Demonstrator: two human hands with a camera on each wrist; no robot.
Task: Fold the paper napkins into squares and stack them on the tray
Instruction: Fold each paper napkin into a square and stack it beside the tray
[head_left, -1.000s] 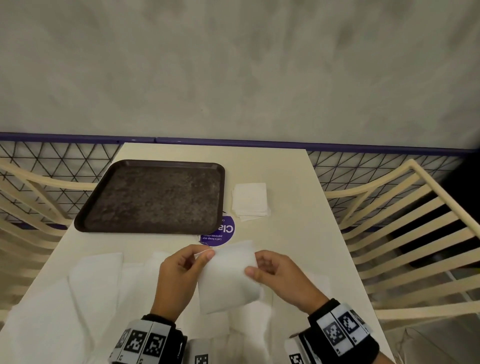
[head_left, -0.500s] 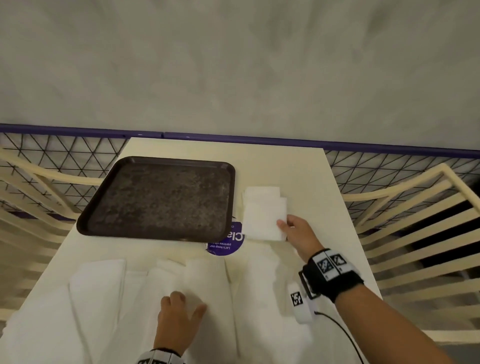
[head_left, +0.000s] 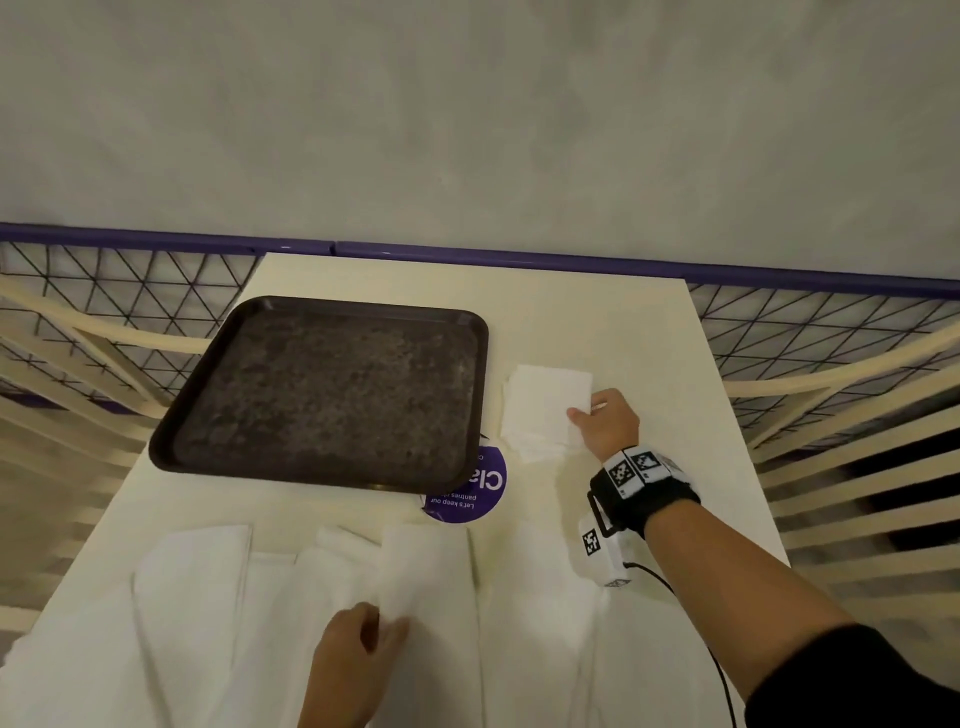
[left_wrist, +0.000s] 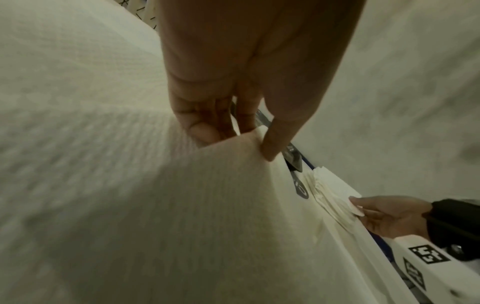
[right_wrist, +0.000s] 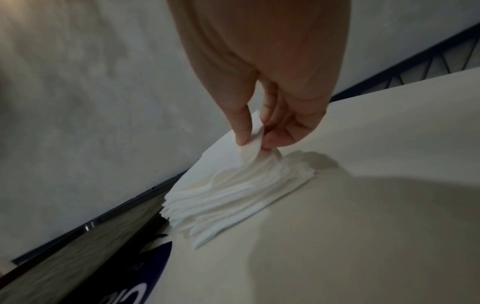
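Both hands are busy at once: the right hand (head_left: 605, 423) pinches the near corner of the top folded square between thumb and fingers (right_wrist: 242, 131), setting it on the stack of folded napkins (head_left: 545, 410) that lies on the counter (head_left: 597, 322) just beside the tray (head_left: 322, 389), probably to square its edges. The left hand (head_left: 353, 654) pinches an edge of an unfolded napkin (head_left: 421, 571) from the spread near the person, likely to fold next. Nothing lies on the tray, so the stack seems staged for a later transfer.
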